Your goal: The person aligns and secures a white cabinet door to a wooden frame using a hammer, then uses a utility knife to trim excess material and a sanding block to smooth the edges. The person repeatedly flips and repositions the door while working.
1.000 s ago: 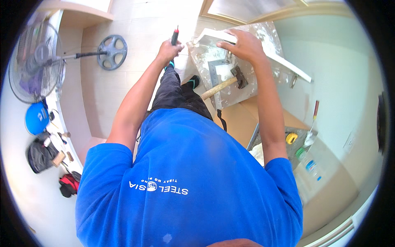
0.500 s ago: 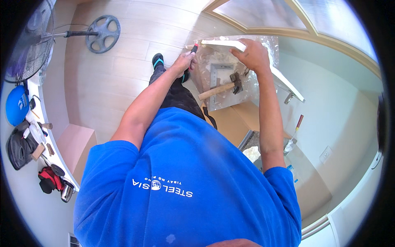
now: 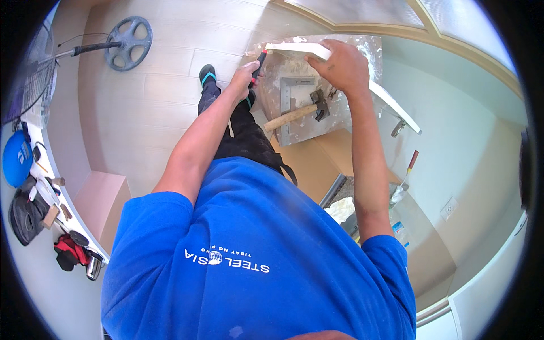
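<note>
My left hand (image 3: 243, 77) is wrapped round a slim hand tool with a red and black handle (image 3: 259, 65); its tip meets the far left end of a white panel, but I cannot make out its kind. My right hand (image 3: 344, 65) grips the top edge of that long white panel (image 3: 391, 105), which stands on edge with a metal hinge (image 3: 398, 128) near its right end. Below the panel, a wooden-handled hammer (image 3: 292, 117) and a metal square (image 3: 285, 96) lie on a dusty work surface (image 3: 272, 105) spotted with white.
A fan with a round grey base (image 3: 129, 44) stands at the far left. Bags and small tools crowd a white ledge (image 3: 85, 232) on the left. Right of my right arm are a red-handled brush-like tool (image 3: 412, 161) and a wall socket (image 3: 449, 208). A framed glass panel (image 3: 362, 25) stands beyond.
The tool in my left hand has tilted more upright, its tip at the panel's end. My right hand keeps its grip, slightly farther up the view. The whole view has shifted a little.
</note>
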A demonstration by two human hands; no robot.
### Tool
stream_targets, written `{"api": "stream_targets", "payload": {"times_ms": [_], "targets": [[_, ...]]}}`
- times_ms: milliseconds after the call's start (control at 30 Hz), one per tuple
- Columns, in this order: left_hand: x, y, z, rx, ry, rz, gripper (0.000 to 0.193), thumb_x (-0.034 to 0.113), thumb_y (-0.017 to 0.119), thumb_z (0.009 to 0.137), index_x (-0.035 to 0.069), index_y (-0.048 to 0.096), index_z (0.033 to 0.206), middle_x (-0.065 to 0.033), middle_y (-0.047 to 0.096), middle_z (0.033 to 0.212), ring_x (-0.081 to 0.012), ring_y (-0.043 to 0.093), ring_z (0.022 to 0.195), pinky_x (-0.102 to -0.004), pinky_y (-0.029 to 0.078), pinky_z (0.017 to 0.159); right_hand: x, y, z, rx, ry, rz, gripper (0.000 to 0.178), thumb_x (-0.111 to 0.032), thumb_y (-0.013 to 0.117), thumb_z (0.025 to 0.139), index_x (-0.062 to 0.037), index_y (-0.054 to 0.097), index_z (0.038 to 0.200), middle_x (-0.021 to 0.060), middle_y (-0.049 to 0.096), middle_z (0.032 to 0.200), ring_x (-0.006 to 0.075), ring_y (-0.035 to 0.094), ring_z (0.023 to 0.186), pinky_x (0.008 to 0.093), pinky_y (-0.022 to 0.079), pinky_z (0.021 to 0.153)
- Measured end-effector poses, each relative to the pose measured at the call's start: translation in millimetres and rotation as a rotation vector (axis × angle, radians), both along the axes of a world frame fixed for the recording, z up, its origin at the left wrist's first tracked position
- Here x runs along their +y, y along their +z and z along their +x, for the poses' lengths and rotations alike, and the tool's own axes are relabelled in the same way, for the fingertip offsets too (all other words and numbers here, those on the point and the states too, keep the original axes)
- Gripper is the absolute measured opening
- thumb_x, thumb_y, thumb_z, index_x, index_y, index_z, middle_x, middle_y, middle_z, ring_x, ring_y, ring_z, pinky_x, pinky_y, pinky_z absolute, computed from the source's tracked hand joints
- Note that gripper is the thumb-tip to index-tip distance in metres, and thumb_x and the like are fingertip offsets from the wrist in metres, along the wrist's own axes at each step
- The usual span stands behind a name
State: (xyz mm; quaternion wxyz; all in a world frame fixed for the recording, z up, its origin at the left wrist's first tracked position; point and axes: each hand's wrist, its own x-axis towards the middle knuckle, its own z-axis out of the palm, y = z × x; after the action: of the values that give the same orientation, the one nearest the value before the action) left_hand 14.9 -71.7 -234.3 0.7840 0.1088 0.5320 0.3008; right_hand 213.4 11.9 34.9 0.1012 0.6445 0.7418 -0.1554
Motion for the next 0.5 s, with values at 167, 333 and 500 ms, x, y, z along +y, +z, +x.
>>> {"api": "stream_targets", "payload": {"times_ms": [167,333,500], "targets": [[-11,4,7,0.294,-0.087,0.241,0.035,0.014,0.077,0.094,0.002,0.058,0.121,-0.0057,0.067,0.096,-0.0122,0.062,0.081,-0.0294,0.05,0.068,-3,-3,0,0.008,-0.018,-0.02,0.053,-0.058,0.077,0.081,-0.02,0.078,0.118,0.0116,0.078,0.1,0.0346,0.073,0.096,0.0494,0.057,0.083],[-23,21,-2,0.302,-0.123,0.246,0.039,0.021,0.073,0.099,0.003,0.055,0.128,-0.008,0.07,0.098,-0.0146,0.066,0.081,-0.0314,0.054,0.071,-8,-1,0,0.041,0.002,-0.014,0.058,-0.058,0.076,0.081,-0.0174,0.077,0.122,0.015,0.077,0.105,0.0364,0.072,0.101,0.0503,0.056,0.088],[-35,31,-13,0.214,-0.12,0.178,0.039,0.043,0.057,0.108,0.005,0.061,0.12,-0.0064,0.07,0.091,-0.015,0.066,0.072,-0.0308,0.054,0.067,-11,1,1,0.052,0.026,0.007,0.062,-0.06,0.075,0.082,-0.0163,0.075,0.127,0.0168,0.077,0.11,0.038,0.072,0.104,0.0507,0.056,0.09]]}}
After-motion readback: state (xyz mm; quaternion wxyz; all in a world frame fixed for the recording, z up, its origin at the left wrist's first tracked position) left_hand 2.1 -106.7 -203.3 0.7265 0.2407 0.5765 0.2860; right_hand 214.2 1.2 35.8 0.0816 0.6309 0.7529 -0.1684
